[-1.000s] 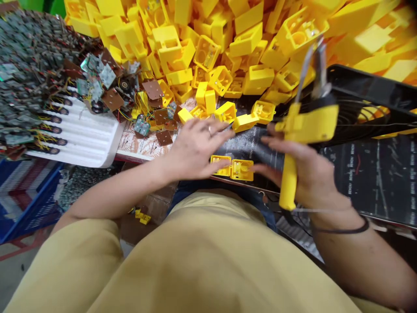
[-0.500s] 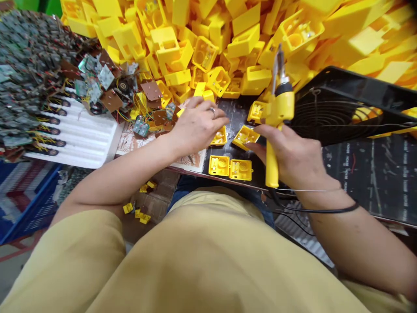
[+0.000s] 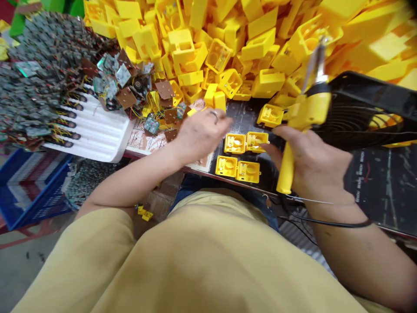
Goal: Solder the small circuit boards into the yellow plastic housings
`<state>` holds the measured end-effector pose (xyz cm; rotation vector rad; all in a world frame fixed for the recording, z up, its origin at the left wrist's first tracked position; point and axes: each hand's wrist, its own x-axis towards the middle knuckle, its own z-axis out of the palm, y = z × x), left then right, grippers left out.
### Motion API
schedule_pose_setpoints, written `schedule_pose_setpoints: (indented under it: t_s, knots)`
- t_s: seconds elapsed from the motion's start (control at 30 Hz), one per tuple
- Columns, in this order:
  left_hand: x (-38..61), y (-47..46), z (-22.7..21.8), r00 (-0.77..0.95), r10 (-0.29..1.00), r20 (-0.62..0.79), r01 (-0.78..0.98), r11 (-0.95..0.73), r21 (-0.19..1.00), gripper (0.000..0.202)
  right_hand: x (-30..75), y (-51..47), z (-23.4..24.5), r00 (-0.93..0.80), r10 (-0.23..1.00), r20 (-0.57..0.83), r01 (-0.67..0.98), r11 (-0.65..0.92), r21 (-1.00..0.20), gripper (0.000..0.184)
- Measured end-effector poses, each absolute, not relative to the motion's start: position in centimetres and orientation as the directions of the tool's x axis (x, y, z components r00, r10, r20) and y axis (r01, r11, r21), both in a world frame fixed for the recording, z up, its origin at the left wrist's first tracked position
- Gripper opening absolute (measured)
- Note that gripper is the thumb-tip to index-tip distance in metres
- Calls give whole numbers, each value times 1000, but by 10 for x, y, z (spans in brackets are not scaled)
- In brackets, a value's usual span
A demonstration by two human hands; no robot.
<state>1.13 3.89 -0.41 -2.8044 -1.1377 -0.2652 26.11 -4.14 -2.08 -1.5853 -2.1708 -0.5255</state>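
My right hand (image 3: 311, 163) is closed around a yellow soldering iron (image 3: 301, 119), its metal tip pointing up and away over the heap. Several small yellow plastic housings (image 3: 243, 156) lie open side up in two rows on the dark mat (image 3: 384, 182) between my hands. My left hand (image 3: 200, 134) hovers palm down just left of them, fingers curled and blurred, a ring on one finger. Whether it holds anything does not show.
A big heap of yellow plastic casings (image 3: 228, 39) fills the back. Small circuit boards with wires (image 3: 45, 74) are piled at the left over a white foam tray (image 3: 97, 134). A black fan (image 3: 365, 113) sits at right. A blue crate (image 3: 26, 187) stands below left.
Two more yellow housings now lie in a second row above the first pair. The soldering iron swung left and back to the right, and my left hand drew back.
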Motion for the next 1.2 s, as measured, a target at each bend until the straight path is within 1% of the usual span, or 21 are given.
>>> schedule_pose_setpoints:
  t_s: [0.03, 0.07, 0.1, 0.2, 0.23, 0.3, 0.37, 0.43, 0.5, 0.57, 0.63, 0.7, 0.77, 0.8, 0.87, 0.93, 1.0, 1.07, 1.13, 1.2]
  knots:
    - [2, 44, -2, 665, 713, 221, 736, -677, -33, 29, 264, -41, -20, -308, 765, 565, 943, 323, 77, 33]
    - [-6, 49, 1, 628, 747, 218, 770, -637, -36, 29, 266, -40, -20, -336, 733, 591, 925, 374, 62, 33]
    - [-14, 54, 4, 604, 775, 186, 793, -608, -41, 31, 266, -39, -21, -360, 715, 599, 902, 430, 29, 34]
    - [-28, 61, 13, 609, 791, 58, 793, -608, -45, 37, 261, -31, -26, -444, 705, 553, 804, 585, -101, 35]
    - [-30, 60, 15, 620, 783, 51, 784, -619, -38, 37, 258, -28, -28, -467, 709, 528, 773, 617, -146, 34]
    - [-31, 52, 17, 627, 771, 115, 776, -631, -1, 37, 253, -22, -31, -485, 713, 506, 725, 651, -223, 32]
    - [-33, 39, 14, 623, 757, 196, 764, -643, 54, 39, 250, -18, -32, -478, 708, 519, 697, 666, -266, 34]
    - [-37, 22, 4, 662, 717, 218, 719, -690, 87, 38, 248, -15, -32, -488, 702, 519, 677, 680, -282, 36]
    - [-43, 6, -8, 712, 678, 184, 674, -733, 93, 34, 247, -14, -33, -497, 696, 519, 666, 689, -286, 37]
    - [-49, -5, -19, 728, 668, 155, 658, -744, 113, 32, 245, -14, -34, -501, 704, 503, 666, 685, -296, 36]
    - [-53, -10, -24, 711, 684, 166, 668, -730, 145, 40, 242, -13, -35, -488, 728, 481, 681, 663, -313, 36]
    - [-54, -11, -26, 698, 693, 179, 672, -720, 173, 55, 240, -13, -37, -470, 745, 473, 696, 643, -320, 38]
    - [-51, -7, -23, 695, 701, 158, 674, -712, 196, 63, 239, -11, -39, -472, 738, 481, 693, 648, -314, 39]
    - [-49, -4, -20, 700, 702, 133, 673, -710, 206, 62, 239, -11, -40, -479, 734, 482, 690, 654, -310, 39]
    - [-46, 4, -13, 730, 681, 56, 658, -723, 212, 53, 240, -11, -43, -489, 735, 470, 688, 656, -309, 38]
    - [-47, 12, -4, 789, 612, -52, 605, -758, 243, 47, 242, -11, -45, -482, 745, 462, 695, 646, -317, 38]
    - [-49, 18, 3, 849, 505, -156, 527, -784, 329, 56, 244, -12, -46, -475, 745, 468, 693, 644, -323, 40]
    - [-53, 20, 6, 883, 428, -193, 468, -773, 428, 68, 245, -13, -45, -475, 734, 485, 688, 654, -316, 40]
    - [-53, 19, 4, 887, 439, -142, 449, -750, 486, 72, 245, -13, -44, -480, 722, 498, 683, 664, -304, 40]
    - [-47, 19, -1, 830, 557, -5, 490, -726, 482, 66, 243, -14, -43, -482, 721, 498, 678, 667, -309, 40]
